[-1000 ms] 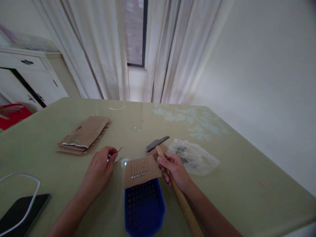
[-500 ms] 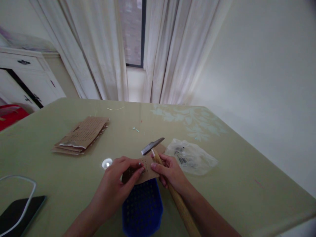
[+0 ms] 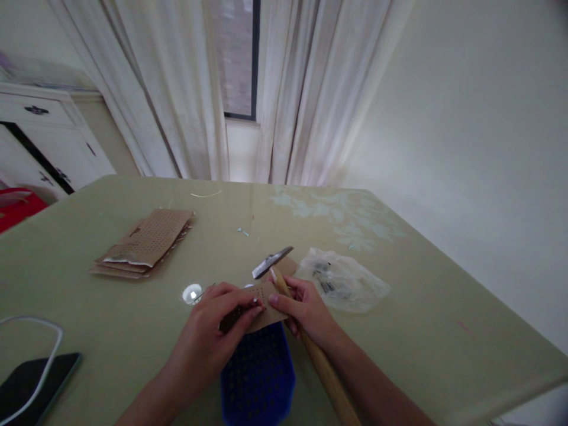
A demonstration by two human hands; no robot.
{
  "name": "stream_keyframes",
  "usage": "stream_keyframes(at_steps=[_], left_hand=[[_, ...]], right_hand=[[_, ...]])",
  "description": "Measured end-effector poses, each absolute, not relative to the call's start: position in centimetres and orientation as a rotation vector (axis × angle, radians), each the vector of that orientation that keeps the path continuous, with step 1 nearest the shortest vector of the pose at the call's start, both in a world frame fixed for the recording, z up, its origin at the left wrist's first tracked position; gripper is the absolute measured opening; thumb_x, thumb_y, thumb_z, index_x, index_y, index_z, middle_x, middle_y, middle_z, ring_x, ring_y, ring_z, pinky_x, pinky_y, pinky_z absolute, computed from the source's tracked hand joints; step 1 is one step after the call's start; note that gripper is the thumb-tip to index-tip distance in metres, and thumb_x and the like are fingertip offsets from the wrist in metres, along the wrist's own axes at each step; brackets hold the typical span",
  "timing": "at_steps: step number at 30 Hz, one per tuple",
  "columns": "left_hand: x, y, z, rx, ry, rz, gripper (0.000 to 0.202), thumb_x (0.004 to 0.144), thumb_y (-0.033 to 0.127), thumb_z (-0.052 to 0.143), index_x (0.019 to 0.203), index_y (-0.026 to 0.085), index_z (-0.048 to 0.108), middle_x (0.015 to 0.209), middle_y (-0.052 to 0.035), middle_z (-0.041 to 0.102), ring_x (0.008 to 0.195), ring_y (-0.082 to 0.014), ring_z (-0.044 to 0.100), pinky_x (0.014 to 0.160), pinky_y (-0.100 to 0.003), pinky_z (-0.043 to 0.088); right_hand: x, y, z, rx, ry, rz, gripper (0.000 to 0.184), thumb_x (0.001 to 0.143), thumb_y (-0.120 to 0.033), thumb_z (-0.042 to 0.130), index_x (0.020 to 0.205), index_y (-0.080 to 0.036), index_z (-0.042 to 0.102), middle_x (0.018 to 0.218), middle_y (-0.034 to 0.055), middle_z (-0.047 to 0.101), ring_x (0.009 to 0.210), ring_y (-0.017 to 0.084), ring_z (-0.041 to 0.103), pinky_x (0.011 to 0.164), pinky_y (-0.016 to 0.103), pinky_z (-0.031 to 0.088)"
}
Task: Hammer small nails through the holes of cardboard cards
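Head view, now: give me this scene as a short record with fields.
Left hand: pinches a small nail at the holed cardboard piece
Right hand: grips the hammer by its wooden handle
Cardboard piece: over the far end of the blue basket
Right of hands: translucent plastic bag, small dark items inside
Far left: stack of holed cardboard sheets
Near left: dark flat device, white cable across it

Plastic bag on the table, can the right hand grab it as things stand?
Probably not without letting go first: the right hand is gripping the hammer, though the plastic bag lies close by with nothing visible between.
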State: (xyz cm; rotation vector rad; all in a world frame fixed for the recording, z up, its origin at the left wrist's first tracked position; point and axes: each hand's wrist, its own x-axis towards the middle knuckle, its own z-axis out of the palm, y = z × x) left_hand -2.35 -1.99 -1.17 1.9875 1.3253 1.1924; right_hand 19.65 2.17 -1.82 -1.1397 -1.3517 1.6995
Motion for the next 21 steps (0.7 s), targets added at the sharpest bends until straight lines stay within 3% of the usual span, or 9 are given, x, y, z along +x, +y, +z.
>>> stream_keyframes(at_steps=[14, 21], left_hand=[[-2.37, -1.84, -1.22, 2.015, 1.292, 1.185, 0.013, 0.103, 0.03, 0.069, 0.103, 0.029, 0.082, 0.092, -0.0032, 0.078, 0.086, -0.021, 0.071, 0.079, -0.032, 0.058], [-2.15, -1.62, -0.64, 2.107, 1.287, 1.184, 0.016, 0.104, 0.031, 0.067, 0.099, 0.027, 0.082, 0.094, -0.0049, 0.081, 0.089, -0.0232, 0.073, 0.082, -0.035, 0.058]], right_hand=[[19.52, 2.11, -1.7, -1.156, -1.363, 1.68, 0.067, 0.077, -0.07, 0.088, 0.114, -0.015, 0.072, 0.06, -0.0078, 0.059, 0.036, 0.007, 0.043, 0.031, 0.017, 0.035], [20.14, 2.4, -1.28, -1.167, -1.358, 1.551, 0.052, 0.095, -0.07, 0.068, 0.097, -0.018, 0.069, 0.063, -0.0084, 0.054, 0.034, 0.006, 0.043, 0.029, 0.016, 0.031]])
